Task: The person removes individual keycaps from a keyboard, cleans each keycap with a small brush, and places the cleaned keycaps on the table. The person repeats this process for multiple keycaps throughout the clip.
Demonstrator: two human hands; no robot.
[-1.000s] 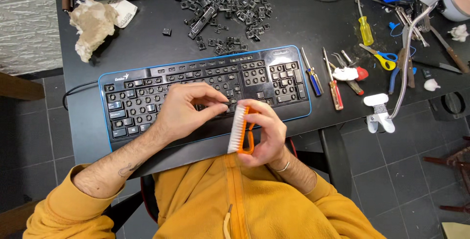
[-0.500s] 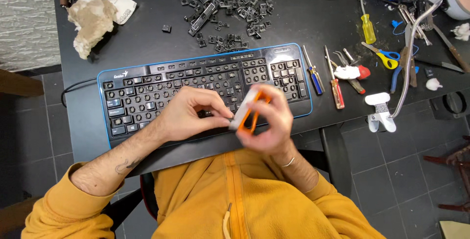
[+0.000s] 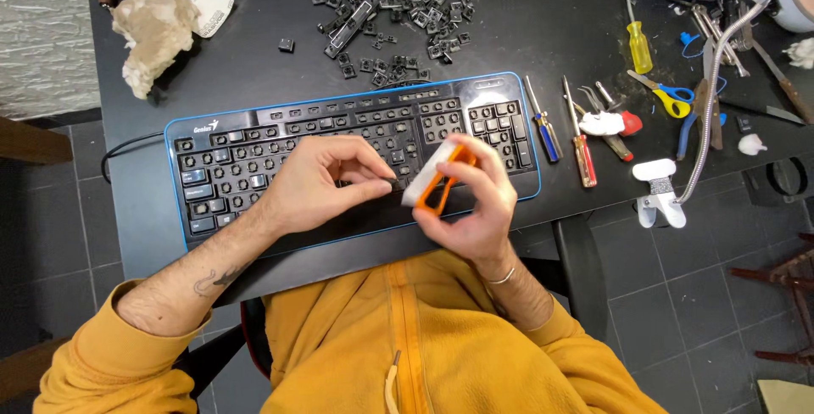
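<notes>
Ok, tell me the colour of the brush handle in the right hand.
Orange, with white bristles: the brush in the right hand, seen in the head view.

A black table point(image 3: 543, 33) stands on grey floor tiles point(image 3: 678, 312) beside a white textured wall point(image 3: 42, 33).

- keyboard point(image 3: 254, 155): black, bright blue edge
- brush point(image 3: 438, 178): orange and white
- tabletop point(image 3: 475, 50): plain black
- hoodie point(image 3: 356, 355): mustard yellow
- scissors point(image 3: 666, 92): blue and yellow handles
- floor point(image 3: 670, 295): grey tiles
</notes>
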